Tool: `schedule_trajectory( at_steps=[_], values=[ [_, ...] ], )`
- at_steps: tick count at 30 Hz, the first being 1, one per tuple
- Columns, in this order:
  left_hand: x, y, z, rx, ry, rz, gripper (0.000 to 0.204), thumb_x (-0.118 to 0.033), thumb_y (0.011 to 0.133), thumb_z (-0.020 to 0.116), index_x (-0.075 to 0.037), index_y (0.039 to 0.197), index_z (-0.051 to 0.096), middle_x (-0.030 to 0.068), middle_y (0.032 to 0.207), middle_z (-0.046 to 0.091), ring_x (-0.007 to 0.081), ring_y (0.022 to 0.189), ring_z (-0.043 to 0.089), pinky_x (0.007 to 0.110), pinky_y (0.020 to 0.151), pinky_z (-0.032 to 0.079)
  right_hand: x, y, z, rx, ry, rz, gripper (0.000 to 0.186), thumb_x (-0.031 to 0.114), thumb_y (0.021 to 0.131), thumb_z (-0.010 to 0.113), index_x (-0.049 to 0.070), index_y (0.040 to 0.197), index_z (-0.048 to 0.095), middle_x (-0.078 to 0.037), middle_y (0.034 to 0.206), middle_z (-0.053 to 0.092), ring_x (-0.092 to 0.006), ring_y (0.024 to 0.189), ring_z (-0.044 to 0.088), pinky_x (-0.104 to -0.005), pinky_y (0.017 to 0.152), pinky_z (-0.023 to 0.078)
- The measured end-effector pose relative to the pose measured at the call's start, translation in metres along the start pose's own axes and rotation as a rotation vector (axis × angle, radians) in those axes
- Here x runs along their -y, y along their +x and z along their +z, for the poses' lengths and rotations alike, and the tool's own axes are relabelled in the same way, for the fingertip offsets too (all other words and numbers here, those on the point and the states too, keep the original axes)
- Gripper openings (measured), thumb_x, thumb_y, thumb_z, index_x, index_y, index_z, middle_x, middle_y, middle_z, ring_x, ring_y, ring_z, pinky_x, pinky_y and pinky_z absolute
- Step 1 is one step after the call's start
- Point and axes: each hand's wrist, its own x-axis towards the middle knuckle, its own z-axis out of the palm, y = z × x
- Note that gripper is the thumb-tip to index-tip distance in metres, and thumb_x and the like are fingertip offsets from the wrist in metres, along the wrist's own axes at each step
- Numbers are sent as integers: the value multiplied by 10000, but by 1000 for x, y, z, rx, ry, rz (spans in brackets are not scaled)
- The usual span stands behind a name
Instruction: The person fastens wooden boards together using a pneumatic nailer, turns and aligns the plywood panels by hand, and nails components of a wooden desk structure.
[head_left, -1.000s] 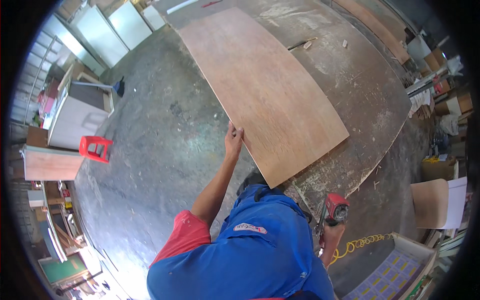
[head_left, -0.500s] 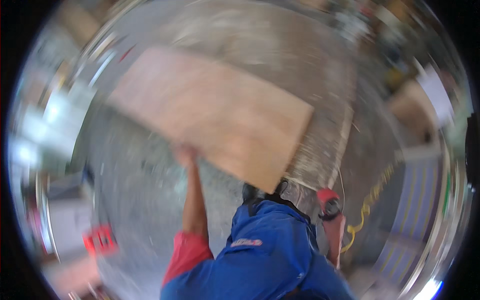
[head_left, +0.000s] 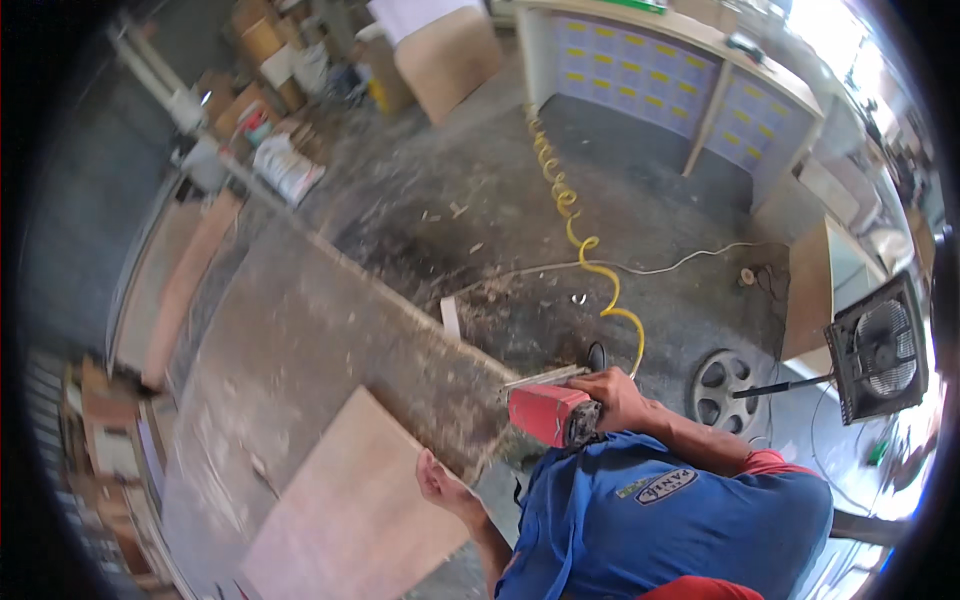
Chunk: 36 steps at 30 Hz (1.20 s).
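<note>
A pale plywood panel [head_left: 345, 490] lies over the near end of a large worn board surface [head_left: 310, 330]. My left hand [head_left: 445, 485] is at the panel's right edge, its fingers curled closed over that edge. Held up in front of my blue shirt is a red air nail gun [head_left: 540, 412], with my right hand [head_left: 612, 398] wrapped around it. A yellow coiled air hose [head_left: 600, 270] runs from near the gun across the floor toward the back.
A pedestal fan [head_left: 880, 345] stands at the right, near a round spoked base [head_left: 722, 392]. At the back is a counter [head_left: 640, 80] with a patterned front. Boxes and a white sack [head_left: 288, 168] crowd the back left. A pale cable [head_left: 690, 258] and wood scraps lie on the floor.
The view has swung toward the right, so the panel now shows at lower left. The nail gun, earlier low at my right side, is now raised across my front. My left hand stays at the panel edge.
</note>
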Motion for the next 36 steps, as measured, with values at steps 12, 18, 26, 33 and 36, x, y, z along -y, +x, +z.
schedule_trajectory(
  at_steps=[12, 18, 26, 33, 36],
  values=[
    [20, 91, 237, 390, -16, -183, 271, -106, 888, 525, 0, 1116, 626, 48, 966, 646, 125, 883, 588, 257, 740, 448, -171, 69, -113, -727, 1038, 533, 185, -3, 816, 585, 47, 991, 618, -35, 619, 515, -128, 481, 493, -318, 498, 437],
    [52, 108, 297, 681, 319, -177, 290, -65, 845, 537, 43, 1092, 643, 92, 957, 683, 186, 889, 644, 299, 844, 496, -224, 134, -169, -1004, 1523, 614, 295, 70, 855, 554, 73, 1149, 541, 11, 604, 425, -122, 509, 435, -321, 561, 435],
    [164, 212, 362, 760, 459, -317, 296, -142, 808, 634, 2, 1063, 674, 138, 978, 704, 210, 883, 674, 313, 816, 512, -340, 227, -176, -1297, 1802, 803, 213, 67, 786, 570, 82, 989, 509, -12, 620, 457, -149, 526, 460, -362, 615, 464],
    [126, 392, 552, 810, 518, -70, 253, -177, 874, 614, 4, 1037, 684, 159, 949, 709, 252, 908, 683, 329, 812, 518, -466, 330, -187, -1523, 1889, 957, 106, 100, 796, 558, 50, 879, 516, -56, 697, 544, -216, 633, 544, -418, 743, 501],
    [67, 481, 644, 797, 548, 82, 263, -88, 868, 587, 3, 1106, 655, 147, 966, 702, 226, 920, 676, 329, 834, 516, -477, 394, -212, -1533, 1924, 1065, 151, 145, 810, 552, 50, 927, 561, -80, 855, 624, -272, 820, 604, -496, 878, 482]
  ],
)
